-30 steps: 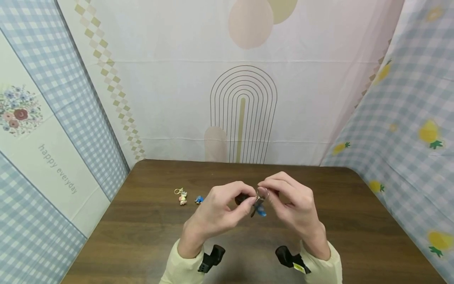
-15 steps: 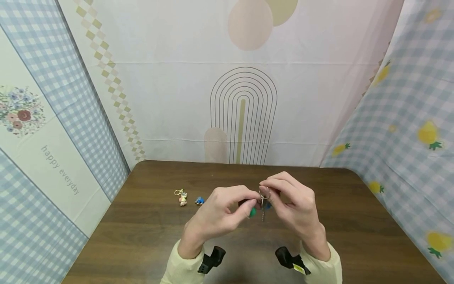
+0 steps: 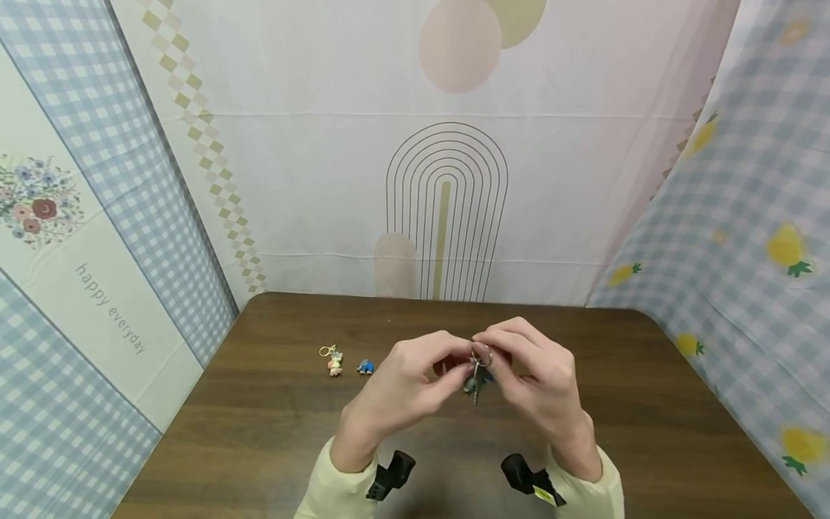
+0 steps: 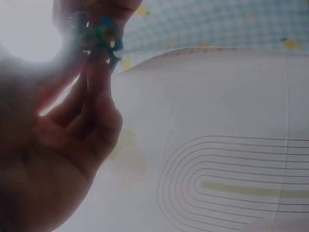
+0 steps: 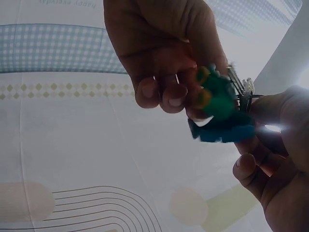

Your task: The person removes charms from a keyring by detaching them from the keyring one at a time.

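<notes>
Both hands are raised together over the table. The left hand [image 3: 405, 386] pinches at the left side of a metal key ring [image 3: 489, 355], thumb and forefinger meeting there. From the right, the right hand [image 3: 545, 375] holds the ring between thumb and fingertips. Below the ring dangle a short chain [image 3: 476, 395] and small charms. In the right wrist view, one charm is a green figure [image 5: 221, 99] with orange-yellow spots, beside a blue piece [image 5: 224, 131]. Dark and backlit, the left wrist view shows green and blue charm parts [image 4: 99, 36] at the fingertips.
A figurine keychain [image 3: 334, 362] with a gold ring lies on the brown wooden table [image 3: 272, 432], left of the hands. Close to it sits a small blue figure [image 3: 365, 367]. Patterned cloths hang behind and at both sides.
The dangling charms and chain have turned and shifted under the ring; green came into view, then darkened. Both hands stay nearly in place, with small finger movements at the ring.
</notes>
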The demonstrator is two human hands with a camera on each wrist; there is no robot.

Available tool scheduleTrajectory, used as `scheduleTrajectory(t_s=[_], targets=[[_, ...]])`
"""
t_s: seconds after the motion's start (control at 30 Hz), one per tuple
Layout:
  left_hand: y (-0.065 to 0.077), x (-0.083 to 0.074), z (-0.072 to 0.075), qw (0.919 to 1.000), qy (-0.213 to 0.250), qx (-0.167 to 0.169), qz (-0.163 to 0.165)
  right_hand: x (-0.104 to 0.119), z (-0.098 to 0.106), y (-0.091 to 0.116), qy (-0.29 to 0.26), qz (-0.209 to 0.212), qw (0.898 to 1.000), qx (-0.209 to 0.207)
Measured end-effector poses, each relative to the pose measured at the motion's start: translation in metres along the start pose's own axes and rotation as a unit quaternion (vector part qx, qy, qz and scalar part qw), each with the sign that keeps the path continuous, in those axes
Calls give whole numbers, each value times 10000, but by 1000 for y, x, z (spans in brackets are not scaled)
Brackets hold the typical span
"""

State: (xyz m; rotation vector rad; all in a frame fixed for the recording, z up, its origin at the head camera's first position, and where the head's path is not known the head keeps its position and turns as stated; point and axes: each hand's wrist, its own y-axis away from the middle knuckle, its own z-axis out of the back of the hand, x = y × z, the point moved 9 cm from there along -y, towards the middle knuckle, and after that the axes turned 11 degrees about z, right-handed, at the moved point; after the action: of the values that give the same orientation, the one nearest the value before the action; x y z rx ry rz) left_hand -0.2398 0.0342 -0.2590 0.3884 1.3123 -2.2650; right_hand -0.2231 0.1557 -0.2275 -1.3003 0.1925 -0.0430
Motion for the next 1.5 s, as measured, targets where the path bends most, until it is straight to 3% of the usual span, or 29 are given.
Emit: scheduleTrajectory(t_s=[0.3, 0.73, 0.83, 0.97, 1.13, 1.33, 1.5], targets=[[-2, -3, -4, 9985, -491, -221, -92, 0, -1, 1, 41, -1, 10000, -24], [-2, -1, 2, 9983, -249, -502, 131, 3, 0, -4, 78, 96, 9999, -115], [-1, -1, 1, 9993, -70, -358, 94, 3, 1, -4, 68, 91, 9998, -164], [-1, 2, -7, 9997, 132, 79, 194, 2, 2, -4, 91, 50, 9998, -182], [0, 6, -16, 9985, 106, 424, 338, 0, 1, -1, 240, -13, 9997, -97], [-1, 4, -10, 9996, -144, 96, 231, 0, 1, -1, 275, 52, 9996, -97], [-1, 3, -1, 9995, -77, -195, 254, 2, 1, -4, 219, 138, 9996, -105]])
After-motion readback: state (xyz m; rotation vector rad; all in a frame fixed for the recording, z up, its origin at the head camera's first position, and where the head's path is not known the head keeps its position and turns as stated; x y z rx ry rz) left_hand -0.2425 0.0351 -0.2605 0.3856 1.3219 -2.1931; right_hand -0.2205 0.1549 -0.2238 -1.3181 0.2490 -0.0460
